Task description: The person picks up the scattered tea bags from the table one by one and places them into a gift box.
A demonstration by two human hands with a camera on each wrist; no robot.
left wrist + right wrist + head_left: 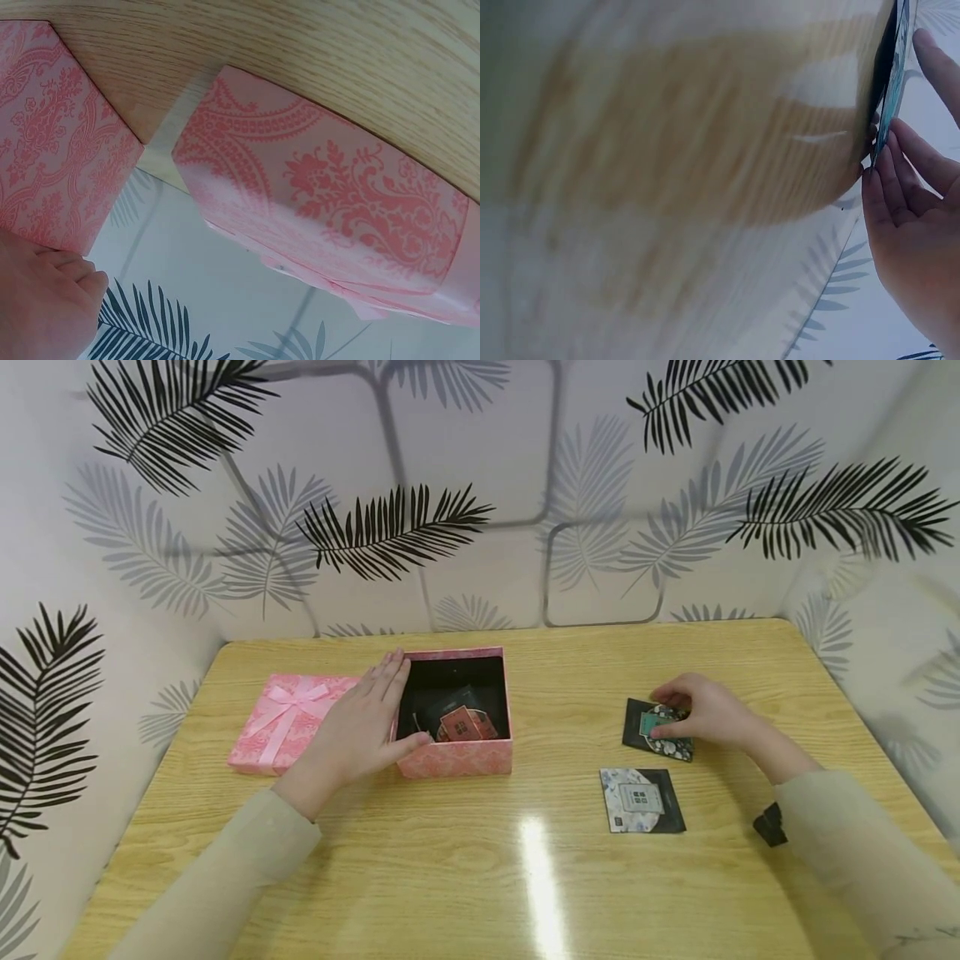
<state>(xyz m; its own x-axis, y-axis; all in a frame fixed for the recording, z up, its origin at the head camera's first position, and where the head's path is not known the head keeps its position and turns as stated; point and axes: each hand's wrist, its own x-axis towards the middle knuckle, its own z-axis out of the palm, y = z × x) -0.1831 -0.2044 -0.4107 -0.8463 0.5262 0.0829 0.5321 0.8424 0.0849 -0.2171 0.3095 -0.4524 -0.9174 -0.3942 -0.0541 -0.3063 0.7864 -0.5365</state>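
My left hand (358, 731) rests along the left side of an open pink patterned box (456, 761), its fingers straight and thumb over the front rim. Inside the black interior lies a dark flat packet with a red label (459, 723). To the right, my right hand (708, 714) holds a flat dark floral packet with a teal label (671, 748) by its edge, thumb on its face. In the right wrist view, fingers (904, 176) meet the edge of this thin packet (889, 97). Nearer me lies a white-and-black packet with a grey label (641, 799).
A pink lid with a ribbon bow (281, 718) lies left of the box, partly behind my left hand. Beside my right sleeve is a small black object (770, 825), partly hidden. The wooden table (420, 868) meets a leaf-patterned wall covering (480, 577) at the back.
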